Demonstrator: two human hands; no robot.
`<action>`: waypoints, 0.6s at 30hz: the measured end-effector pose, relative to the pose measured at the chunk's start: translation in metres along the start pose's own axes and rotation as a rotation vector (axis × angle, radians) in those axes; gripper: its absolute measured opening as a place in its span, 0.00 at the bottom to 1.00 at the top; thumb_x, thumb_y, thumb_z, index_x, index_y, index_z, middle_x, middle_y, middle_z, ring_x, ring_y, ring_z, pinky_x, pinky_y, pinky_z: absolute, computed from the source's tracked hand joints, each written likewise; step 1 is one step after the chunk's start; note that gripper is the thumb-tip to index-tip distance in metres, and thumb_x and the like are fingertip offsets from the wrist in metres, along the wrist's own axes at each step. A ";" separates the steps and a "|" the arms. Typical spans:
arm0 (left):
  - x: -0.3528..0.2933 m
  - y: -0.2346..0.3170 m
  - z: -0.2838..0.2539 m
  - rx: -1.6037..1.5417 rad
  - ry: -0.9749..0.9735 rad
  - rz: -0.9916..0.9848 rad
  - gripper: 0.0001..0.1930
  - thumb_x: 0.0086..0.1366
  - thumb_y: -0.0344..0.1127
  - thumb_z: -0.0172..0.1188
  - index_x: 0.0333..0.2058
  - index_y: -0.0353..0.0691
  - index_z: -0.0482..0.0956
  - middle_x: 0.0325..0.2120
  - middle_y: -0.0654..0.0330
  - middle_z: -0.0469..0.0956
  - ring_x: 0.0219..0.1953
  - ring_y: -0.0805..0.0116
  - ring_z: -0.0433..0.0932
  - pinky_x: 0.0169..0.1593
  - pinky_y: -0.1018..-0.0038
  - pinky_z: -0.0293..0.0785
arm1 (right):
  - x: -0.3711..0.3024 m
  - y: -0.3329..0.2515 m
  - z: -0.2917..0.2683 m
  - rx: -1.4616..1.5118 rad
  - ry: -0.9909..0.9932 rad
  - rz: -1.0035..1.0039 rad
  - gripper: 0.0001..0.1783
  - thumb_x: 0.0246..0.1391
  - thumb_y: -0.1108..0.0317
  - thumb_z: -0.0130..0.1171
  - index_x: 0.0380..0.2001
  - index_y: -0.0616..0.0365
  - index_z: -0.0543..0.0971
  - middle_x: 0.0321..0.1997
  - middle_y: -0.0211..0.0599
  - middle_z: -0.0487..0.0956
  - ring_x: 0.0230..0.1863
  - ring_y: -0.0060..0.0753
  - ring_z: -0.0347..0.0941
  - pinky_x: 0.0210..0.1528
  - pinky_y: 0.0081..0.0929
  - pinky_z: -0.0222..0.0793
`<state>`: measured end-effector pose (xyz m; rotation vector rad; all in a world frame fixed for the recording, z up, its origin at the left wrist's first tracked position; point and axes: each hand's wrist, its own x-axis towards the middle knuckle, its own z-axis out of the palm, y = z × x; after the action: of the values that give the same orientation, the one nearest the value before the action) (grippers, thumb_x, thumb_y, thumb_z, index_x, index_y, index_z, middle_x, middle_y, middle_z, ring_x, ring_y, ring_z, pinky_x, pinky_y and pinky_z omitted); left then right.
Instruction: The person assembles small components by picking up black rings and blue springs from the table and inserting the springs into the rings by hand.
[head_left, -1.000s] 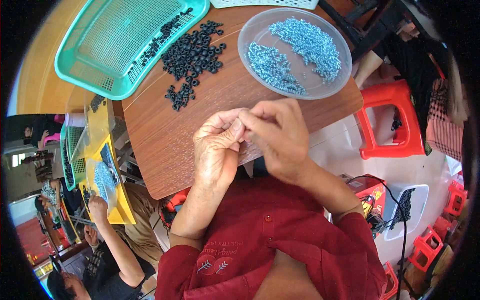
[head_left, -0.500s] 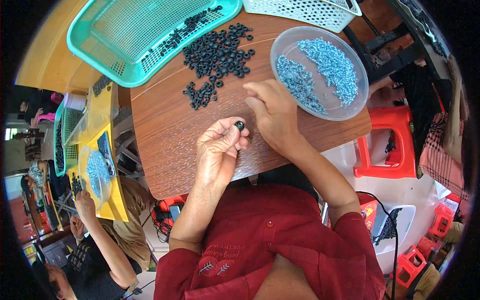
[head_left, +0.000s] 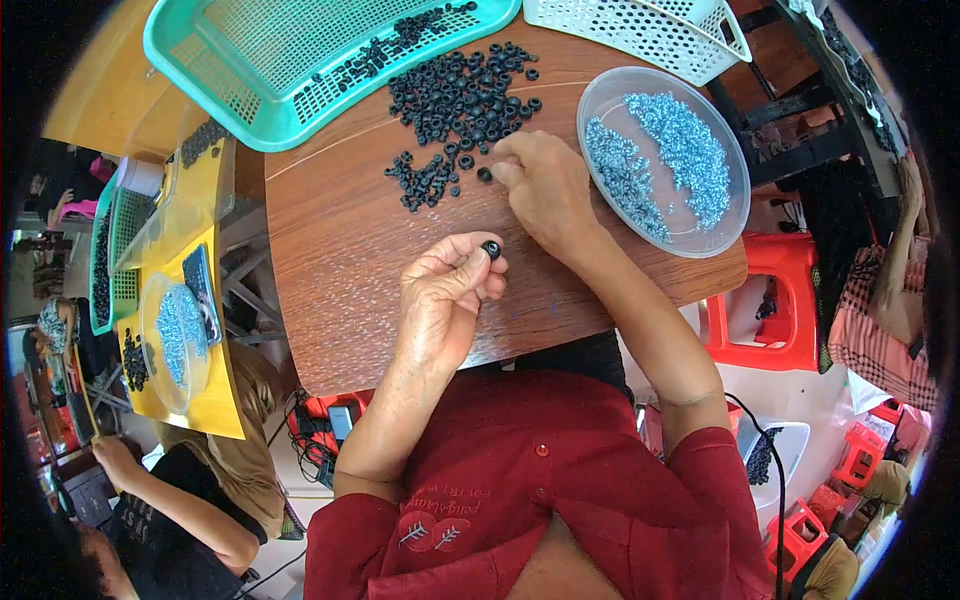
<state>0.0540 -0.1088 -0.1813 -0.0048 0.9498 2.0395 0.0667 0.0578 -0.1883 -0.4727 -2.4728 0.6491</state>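
Note:
My left hand (head_left: 440,300) pinches a small round black part (head_left: 491,250) with a hole in it, between thumb and fingertips above the table's near half. To its upper right, my right hand (head_left: 545,190) reaches over the table, its thumb and forefinger slightly apart. Just beyond those fingertips is a single black ring-like part (head_left: 484,174); whether they touch it I cannot tell. Further up lies a loose pile of black ring-like parts (head_left: 460,95). Right of my right hand stands a clear round tub (head_left: 672,232) holding two heaps of small shiny blue pieces (head_left: 690,165).
A green mesh basket (head_left: 200,70) with black parts stands at the far left of the brown table (head_left: 340,250), and a white perforated basket (head_left: 640,40) at the far right. Right of the table is a red stool (head_left: 780,300). Another person (head_left: 190,500) works at a yellow surface on the left.
My right hand has moved up and left toward the black pile, and a single black part now shows beside its fingertips. My left hand keeps its pinch. The whole view has shifted slightly.

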 end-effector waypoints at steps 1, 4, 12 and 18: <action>0.000 0.002 -0.003 0.008 0.003 0.010 0.09 0.59 0.26 0.58 0.38 0.29 0.76 0.28 0.54 0.78 0.27 0.70 0.74 0.33 0.78 0.71 | 0.001 0.001 -0.001 0.105 0.005 0.044 0.10 0.43 0.73 0.61 0.33 0.60 0.79 0.31 0.44 0.76 0.36 0.45 0.73 0.39 0.38 0.67; 0.000 0.005 -0.009 0.001 0.010 0.017 0.09 0.59 0.26 0.59 0.38 0.29 0.76 0.28 0.54 0.77 0.27 0.70 0.74 0.33 0.78 0.71 | -0.002 0.008 0.003 0.068 0.059 0.021 0.10 0.44 0.74 0.60 0.33 0.59 0.79 0.31 0.44 0.77 0.36 0.44 0.74 0.39 0.36 0.68; 0.004 0.010 -0.016 -0.016 0.001 -0.006 0.09 0.59 0.26 0.58 0.38 0.28 0.75 0.29 0.54 0.76 0.27 0.70 0.71 0.35 0.74 0.68 | 0.012 0.006 0.019 -0.111 0.058 -0.102 0.10 0.43 0.71 0.62 0.33 0.53 0.80 0.28 0.38 0.74 0.34 0.42 0.72 0.35 0.37 0.67; 0.003 0.012 -0.020 -0.018 -0.004 0.011 0.09 0.59 0.26 0.58 0.38 0.28 0.75 0.29 0.55 0.76 0.27 0.70 0.71 0.34 0.74 0.68 | 0.013 0.007 0.025 -0.181 0.051 -0.207 0.07 0.38 0.74 0.59 0.26 0.54 0.76 0.26 0.37 0.70 0.33 0.42 0.69 0.30 0.40 0.67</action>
<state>0.0372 -0.1229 -0.1889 -0.0053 0.9308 2.0574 0.0427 0.0606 -0.2052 -0.2896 -2.5003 0.3280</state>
